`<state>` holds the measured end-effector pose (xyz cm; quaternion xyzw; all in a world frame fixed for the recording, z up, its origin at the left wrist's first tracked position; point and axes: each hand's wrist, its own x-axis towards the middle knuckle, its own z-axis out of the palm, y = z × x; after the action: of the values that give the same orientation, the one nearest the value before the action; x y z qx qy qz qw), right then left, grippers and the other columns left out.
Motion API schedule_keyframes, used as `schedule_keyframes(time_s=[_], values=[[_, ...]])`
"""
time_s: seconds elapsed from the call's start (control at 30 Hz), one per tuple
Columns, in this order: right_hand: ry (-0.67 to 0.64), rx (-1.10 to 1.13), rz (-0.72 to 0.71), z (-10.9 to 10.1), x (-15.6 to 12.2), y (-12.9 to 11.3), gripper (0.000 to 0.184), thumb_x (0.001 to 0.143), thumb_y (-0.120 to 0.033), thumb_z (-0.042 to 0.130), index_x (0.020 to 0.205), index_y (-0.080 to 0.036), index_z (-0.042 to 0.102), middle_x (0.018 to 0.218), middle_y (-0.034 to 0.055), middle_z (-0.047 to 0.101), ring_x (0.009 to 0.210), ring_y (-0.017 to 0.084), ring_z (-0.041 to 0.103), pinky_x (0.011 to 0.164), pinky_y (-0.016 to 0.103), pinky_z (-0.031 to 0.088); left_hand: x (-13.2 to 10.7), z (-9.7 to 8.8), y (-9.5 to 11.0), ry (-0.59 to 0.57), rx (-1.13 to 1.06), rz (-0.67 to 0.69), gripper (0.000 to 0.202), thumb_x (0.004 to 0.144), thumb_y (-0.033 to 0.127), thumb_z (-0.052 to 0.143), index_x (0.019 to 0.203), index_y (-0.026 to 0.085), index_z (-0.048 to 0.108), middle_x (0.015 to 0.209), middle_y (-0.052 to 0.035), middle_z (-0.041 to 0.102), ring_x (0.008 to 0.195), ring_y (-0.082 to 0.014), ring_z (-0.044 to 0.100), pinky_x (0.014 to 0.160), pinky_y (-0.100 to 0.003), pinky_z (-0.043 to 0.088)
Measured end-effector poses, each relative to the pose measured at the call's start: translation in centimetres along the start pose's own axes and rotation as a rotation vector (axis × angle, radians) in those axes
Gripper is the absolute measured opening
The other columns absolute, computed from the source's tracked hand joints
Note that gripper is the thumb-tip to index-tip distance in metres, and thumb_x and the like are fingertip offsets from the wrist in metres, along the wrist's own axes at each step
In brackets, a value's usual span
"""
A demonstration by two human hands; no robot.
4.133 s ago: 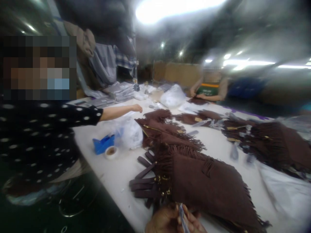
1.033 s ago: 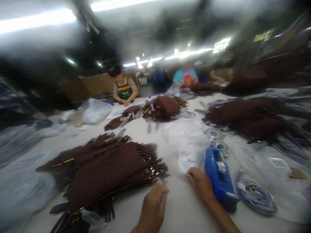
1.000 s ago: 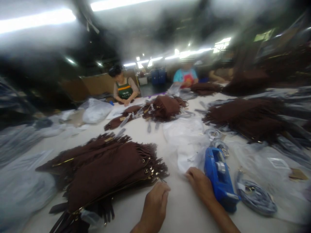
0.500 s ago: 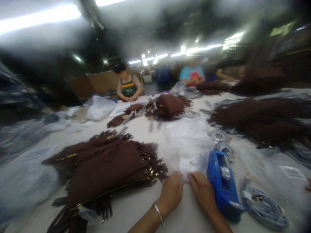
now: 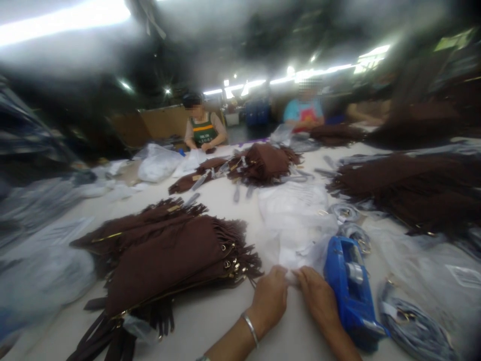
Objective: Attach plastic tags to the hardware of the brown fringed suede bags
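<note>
My left hand [image 5: 269, 296], with a silver bangle at the wrist, pinches the near edge of a clear plastic bag [image 5: 300, 220]. Close beside it, my right hand [image 5: 317, 296] grips the same edge, fingers pressed together. The bag lies flat and crumpled on the pale table, stretching away from me. Just right of my right hand stands a blue tape dispenser [image 5: 351, 291] with a roll in it. To the left lies a stack of brown fringed bags [image 5: 169, 265] with gold rings and zips.
Coiled grey straps [image 5: 413, 318] lie right of the dispenser. More brown bags [image 5: 409, 185] are heaped at the right and in the middle [image 5: 265, 163]. Plastic bags [image 5: 48, 281] lie at the left. A person in a green apron [image 5: 205, 131] and other co-workers sit across the table.
The whole view has shifted slightly, so things appear a little further right. Both hands still pinch the bag's edge, with hardly any change in their grip.
</note>
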<state>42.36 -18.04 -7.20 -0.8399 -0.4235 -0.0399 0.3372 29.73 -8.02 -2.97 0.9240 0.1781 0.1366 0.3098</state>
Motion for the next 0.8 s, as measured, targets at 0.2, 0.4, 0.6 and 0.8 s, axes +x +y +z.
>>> schedule_keyframes(time_s=[0.2, 0.4, 0.6, 0.8], values=[[0.167, -0.081, -0.008, -1.6, -0.1, -2.0, 0.033, 0.1, -0.037, 0.031, 0.092, -0.02, 0.058, 0.089, 0.0105, 0.065, 0.084, 0.025, 0.061, 0.076, 0.036, 0.044, 0.5, 1.8, -0.7, -0.02, -0.053, -0.075, 0.03, 0.084, 0.009, 0.046, 0.109, 0.017, 0.062, 0.118, -0.0142, 0.06, 0.1, -0.0305, 0.06, 0.088, -0.044, 0.049], [-0.055, -0.092, -0.353, -3.0, -3.3, -4.3, 0.025, 0.099, -0.028, 0.035, 0.096, -0.024, 0.06, 0.088, 0.006, 0.066, 0.081, 0.021, 0.064, 0.071, 0.031, 0.046, 1.1, 0.7, -2.2, -0.008, -0.258, -0.155, 0.039, 0.079, 0.01, 0.053, 0.117, 0.013, 0.059, 0.098, -0.0124, 0.068, 0.085, -0.0262, 0.065, 0.08, -0.039, 0.052], [-0.365, 0.264, -0.157, -5.6, -4.5, -7.7, 0.026, 0.098, -0.039, 0.04, 0.082, -0.024, 0.053, 0.074, -0.0014, 0.06, 0.069, 0.015, 0.06, 0.065, 0.023, 0.044, -4.7, -7.3, -2.4, 0.135, -0.427, -0.21, 0.067, 0.072, -0.001, 0.043, 0.135, 0.02, 0.047, 0.137, -0.0122, 0.05, 0.118, -0.0236, 0.053, 0.1, -0.038, 0.043], [-0.694, 0.59, -0.143, -7.2, -1.9, -17.0, 0.037, 0.093, -0.05, 0.046, 0.069, -0.022, 0.051, 0.065, -0.0028, 0.05, 0.064, 0.014, 0.05, 0.06, 0.022, 0.04, -13.2, -15.5, -1.2, -0.178, -0.87, -0.196, 0.047, 0.058, 0.024, 0.085, 0.103, 0.019, 0.072, 0.109, -0.0078, 0.068, 0.105, -0.0273, 0.058, 0.096, -0.038, 0.041]])
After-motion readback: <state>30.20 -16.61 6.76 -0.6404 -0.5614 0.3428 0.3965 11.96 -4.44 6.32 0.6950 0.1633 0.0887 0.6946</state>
